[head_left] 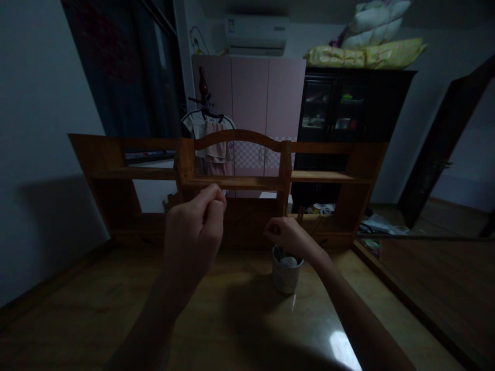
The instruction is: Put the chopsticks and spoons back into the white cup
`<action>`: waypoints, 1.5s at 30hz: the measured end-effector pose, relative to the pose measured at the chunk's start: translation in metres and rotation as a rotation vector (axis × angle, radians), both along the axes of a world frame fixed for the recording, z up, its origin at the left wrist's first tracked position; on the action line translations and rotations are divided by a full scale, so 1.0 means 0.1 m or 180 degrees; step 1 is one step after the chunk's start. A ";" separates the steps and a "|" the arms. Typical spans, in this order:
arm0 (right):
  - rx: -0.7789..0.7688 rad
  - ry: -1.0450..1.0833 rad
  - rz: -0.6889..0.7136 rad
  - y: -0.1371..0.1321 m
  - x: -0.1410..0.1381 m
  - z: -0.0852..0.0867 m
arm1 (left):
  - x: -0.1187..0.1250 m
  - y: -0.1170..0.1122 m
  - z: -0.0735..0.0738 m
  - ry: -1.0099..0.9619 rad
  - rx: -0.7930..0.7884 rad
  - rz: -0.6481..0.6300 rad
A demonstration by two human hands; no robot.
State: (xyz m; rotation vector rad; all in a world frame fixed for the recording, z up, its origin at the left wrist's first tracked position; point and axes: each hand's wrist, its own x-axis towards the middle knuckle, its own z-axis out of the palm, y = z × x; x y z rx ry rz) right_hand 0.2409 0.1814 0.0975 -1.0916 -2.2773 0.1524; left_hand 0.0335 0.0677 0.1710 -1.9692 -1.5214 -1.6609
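My left hand [197, 224] is raised in a fist over the wooden surface, thumb folded against the curled fingers, and nothing sticks out of it. To its right and farther away, my right hand [288, 234] is also closed, fingers curled inward, with no object visible in it. Just below that hand stands a pale cup-shaped holder [285, 281]. Its contents include a round whitish item [288, 262] and some thin dark pieces, partly covered by the hand. In the dim light I cannot make out these pieces clearly.
A wooden shelf unit [235, 183] runs along the back of the wooden surface [201, 319]. A raised wooden edge [406, 304] borders the right side. Beyond are a clothes rack with hung clothes [216, 139], a pink wardrobe [249, 93] and a dark cabinet [356, 108].
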 end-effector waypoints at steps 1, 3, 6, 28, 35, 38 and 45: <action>-0.0023 -0.0022 0.0060 -0.01 0.01 0.01 | 0.00 0.00 0.00 0.0001 -0.0001 0.0010; -0.0065 -0.0082 0.0186 -0.06 0.03 0.06 | 0.00 -0.01 0.01 -0.0008 0.0004 0.0034; -0.0058 -0.0157 0.0256 -0.14 0.04 0.13 | 0.00 0.00 0.01 -0.0031 0.0006 0.0028; 0.0133 -0.0289 0.0378 -0.21 0.02 0.20 | -0.01 -0.02 0.02 -0.0096 -0.0040 -0.0039; -0.0126 -0.0615 0.0418 -0.24 -0.01 0.15 | -0.01 -0.01 0.02 -0.0112 -0.0035 -0.0037; -0.0217 -0.0698 0.0477 -0.23 -0.02 0.11 | -0.01 -0.02 0.03 -0.0078 -0.0035 0.0000; -0.0011 -0.0784 -0.0110 -0.61 0.15 0.29 | -0.02 -0.03 0.04 -0.0019 -0.0058 -0.0002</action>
